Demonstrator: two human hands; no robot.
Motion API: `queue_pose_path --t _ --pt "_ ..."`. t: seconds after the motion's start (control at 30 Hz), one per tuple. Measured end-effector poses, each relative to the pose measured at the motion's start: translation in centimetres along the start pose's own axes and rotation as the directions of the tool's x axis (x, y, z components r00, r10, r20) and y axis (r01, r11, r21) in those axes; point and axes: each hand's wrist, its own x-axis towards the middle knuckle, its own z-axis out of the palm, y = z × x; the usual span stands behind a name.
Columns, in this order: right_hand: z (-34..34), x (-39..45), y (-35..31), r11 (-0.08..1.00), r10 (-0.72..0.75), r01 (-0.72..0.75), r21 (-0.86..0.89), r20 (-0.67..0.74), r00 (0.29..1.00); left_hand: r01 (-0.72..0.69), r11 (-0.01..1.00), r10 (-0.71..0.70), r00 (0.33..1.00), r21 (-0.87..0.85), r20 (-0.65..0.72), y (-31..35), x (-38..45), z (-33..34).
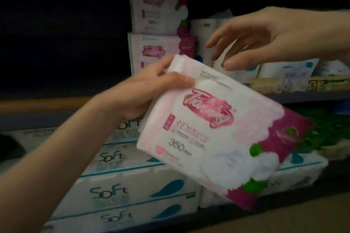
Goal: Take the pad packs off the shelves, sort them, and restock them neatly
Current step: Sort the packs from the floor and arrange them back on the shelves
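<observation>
Head view: the left hand is holding a pink-and-white pad pack by its upper corner, thumb across the front and fingers curled behind, so the grip is closing fully on the wrapper; the pack is hanging tilted in front of the shelves, clear of the shelf edge; the right hand is reaching toward the shelf with fingers spread and relaxed, holding nothing, its fingertips hovering just above the pack's top edge and before the white packs behind; two matching pad packs are standing stacked at the back of the upper shelf; tissue packs marked Soft are lying stacked on the lower shelf. Judgement: the step in hand appears to be clearing packs off the shelf; doing it well is calling for a second hand under the soft pack, since a one-corner hold is risking a slip, and for keeping like designs together for sorting.
</observation>
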Motion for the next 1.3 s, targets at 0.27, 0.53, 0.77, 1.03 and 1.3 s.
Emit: queue_pose_path --t 0.27,0.53,0.77,1.03,1.3 --pt "2.2 2.8 -1.4 0.794 -0.209 0.008 -0.608 -0.261 0.942 -0.17 0.985 0.158 0.889 0.011 -0.43 5.3 0.6 -4.8" --pt "5.3 8.4 1.8 0.647 -0.399 -0.141 -0.749 -0.49 0.775 -0.248 0.917 0.38 0.784 0.313 -0.491 7.8 1.4 -6.4" --pt "1.9 15.0 4.5 0.568 -0.412 -0.255 -0.783 -0.539 0.735 0.063 0.252 0.633 0.744 0.966 -0.214 5.4 3.6 -8.0" --pt "1.7 21.0 5.2 0.613 -0.218 -0.177 -0.77 -0.381 0.899 0.315 0.28 0.099 0.93 0.907 -0.354 1.6 5.8 -11.9" --pt "2.0 21.1 5.0 0.663 -0.104 -0.198 -0.722 -0.35 0.931 0.385 0.145 0.033 0.919 0.911 -0.393 0.6 7.5 -12.3"
